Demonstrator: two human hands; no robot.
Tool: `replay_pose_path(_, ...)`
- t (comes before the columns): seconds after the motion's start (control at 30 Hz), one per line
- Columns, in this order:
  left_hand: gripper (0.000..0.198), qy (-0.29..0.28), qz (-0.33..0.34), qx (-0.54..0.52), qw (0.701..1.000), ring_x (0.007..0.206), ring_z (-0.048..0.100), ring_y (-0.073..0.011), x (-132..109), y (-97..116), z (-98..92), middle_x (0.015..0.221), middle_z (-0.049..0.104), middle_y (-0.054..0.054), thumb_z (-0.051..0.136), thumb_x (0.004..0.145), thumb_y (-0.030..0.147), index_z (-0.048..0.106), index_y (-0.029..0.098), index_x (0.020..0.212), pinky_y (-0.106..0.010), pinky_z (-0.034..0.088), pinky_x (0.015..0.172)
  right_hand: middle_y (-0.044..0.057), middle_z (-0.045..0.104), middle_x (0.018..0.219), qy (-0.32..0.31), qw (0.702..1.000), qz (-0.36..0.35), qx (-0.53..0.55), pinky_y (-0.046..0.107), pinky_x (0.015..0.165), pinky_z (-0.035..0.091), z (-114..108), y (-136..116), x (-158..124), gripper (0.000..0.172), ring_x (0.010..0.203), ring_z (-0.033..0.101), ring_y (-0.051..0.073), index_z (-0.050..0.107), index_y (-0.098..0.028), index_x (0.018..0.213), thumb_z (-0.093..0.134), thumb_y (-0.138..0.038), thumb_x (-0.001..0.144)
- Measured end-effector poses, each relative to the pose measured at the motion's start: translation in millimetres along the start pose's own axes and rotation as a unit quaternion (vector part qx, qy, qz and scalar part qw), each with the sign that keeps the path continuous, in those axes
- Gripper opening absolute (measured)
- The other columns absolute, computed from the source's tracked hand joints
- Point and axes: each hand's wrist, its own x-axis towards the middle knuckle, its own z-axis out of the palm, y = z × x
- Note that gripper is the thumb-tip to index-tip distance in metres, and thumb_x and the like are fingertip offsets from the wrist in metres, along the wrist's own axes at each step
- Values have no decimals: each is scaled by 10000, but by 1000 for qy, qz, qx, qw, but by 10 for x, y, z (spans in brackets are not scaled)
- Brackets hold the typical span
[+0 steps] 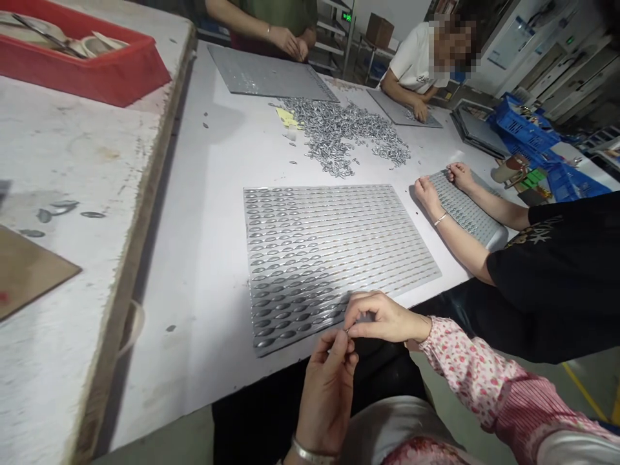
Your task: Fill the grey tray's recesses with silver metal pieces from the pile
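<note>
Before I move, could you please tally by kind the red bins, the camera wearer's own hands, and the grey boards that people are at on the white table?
Red bin: 1
Wearer's own hands: 2 (left hand, right hand)
Grey boards: 4 (near board, far left board, far right board, board at right)
Total: 7

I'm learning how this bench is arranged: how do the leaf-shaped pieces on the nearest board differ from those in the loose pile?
The board's pieces sit in orderly rows; those in the loose pile lie jumbled at many angles. The board's pieces rest on a flat gray board; the pile's are heaped on the white table. Both are silvery gray and slender.
</note>
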Motion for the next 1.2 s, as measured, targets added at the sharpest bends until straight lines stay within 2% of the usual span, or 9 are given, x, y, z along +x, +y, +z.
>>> replay_pose_path(0.13,178,21,-31,-25,999,951,684,-168,-52,59,47,1021,729,-125,568,876,100,706,121,987,-237,556,798,28,652,768,120,991,53,-38,275,734,419,-23,163,107,149,768,559,145,664,-165,779,664,-297,850)
replay_pose_path(0.2,222,19,-66,-13,998,991,682,-190,-77,77,58,1057,725,-163,522,890,69,693,98,1029,-244,559,804,20,656,753,152,981,67,-102,293,776,402,-41,254,150,118,790,547,154,664,-175,767,677,-267,839)
replay_pose_path(0.37,189,15,-92,15,996,831,713,-151,-89,67,31,999,744,-150,539,889,83,685,110,1005,-203,568,673,9,658,753,131,963,77,-221,306,799,376,-5,342,175,81,817,523,164,654,-188,762,665,-222,834)
replay_pose_path(0.53,151,10,-102,10,995,769,709,-137,-73,57,3,915,754,-112,579,868,100,698,127,956,-201,565,652,15,627,743,136,949,82,-272,308,782,377,48,313,174,48,789,504,164,628,-178,784,622,-185,831)
replay_pose_path(0.7,173,21,-104,-8,994,842,709,-163,-44,50,-10,956,751,-120,562,871,116,719,129,942,-244,569,739,18,616,771,153,944,88,-277,307,784,365,78,326,178,80,823,500,169,662,-198,838,630,-265,866)
replay_pose_path(0.87,195,14,-98,-13,995,885,706,-182,-38,70,-14,960,753,-110,558,855,123,745,145,905,-279,557,812,11,613,761,168,936,94,-295,308,780,354,124,347,212,126,818,487,168,644,-195,748,674,-285,832)
replay_pose_path(1.03,315,4,-86,-48,995,1092,640,-202,-69,128,14,1117,722,-122,438,918,159,746,149,982,-313,473,982,5,610,744,174,938,101,-282,317,782,365,111,345,210,102,806,495,167,647,-194,752,692,-263,813)
replay_pose_path(1.13,340,-10,-86,-82,993,1182,583,-215,-61,150,48,1179,697,-125,417,943,238,730,147,1037,-334,424,1041,21,621,798,167,960,51,-219,320,820,398,88,247,154,94,846,523,164,658,-188,822,656,-277,854)
replay_pose_path(1.2,353,-18,-80,-96,992,1206,564,-209,-44,147,66,1154,706,-117,404,953,266,727,149,1033,-342,401,1063,31,627,854,99,977,-6,-189,316,844,417,81,137,115,129,888,534,165,668,-191,880,661,-317,855)
